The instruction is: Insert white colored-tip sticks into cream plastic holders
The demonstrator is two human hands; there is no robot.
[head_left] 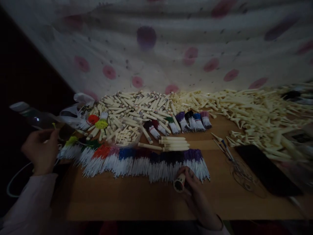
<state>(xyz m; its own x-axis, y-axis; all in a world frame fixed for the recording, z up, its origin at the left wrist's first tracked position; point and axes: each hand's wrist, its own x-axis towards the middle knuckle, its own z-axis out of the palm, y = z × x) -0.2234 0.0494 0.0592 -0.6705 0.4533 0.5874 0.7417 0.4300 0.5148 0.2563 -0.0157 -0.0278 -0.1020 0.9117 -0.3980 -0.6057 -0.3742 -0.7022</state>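
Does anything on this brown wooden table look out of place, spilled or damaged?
One thing: a thin, pale cord lies in tangled loops beside the flat, black, rectangular device, which looks messy next to the orderly row of colour-tipped white sticks. I can make out no damage, though the picture is dim.

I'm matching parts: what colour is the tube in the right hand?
The tube is cream, clearest in the head view.

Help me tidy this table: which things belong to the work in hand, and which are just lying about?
Likely part of the work:
Cream tube in the right hand
Thin yellow-tipped piece in the left hand
Row of color-tipped white sticks
Heap of cream tubes
Tub of small cream pieces

Probably just lying about:
Dark phone-like slab
Clear bottle
Plastic bag
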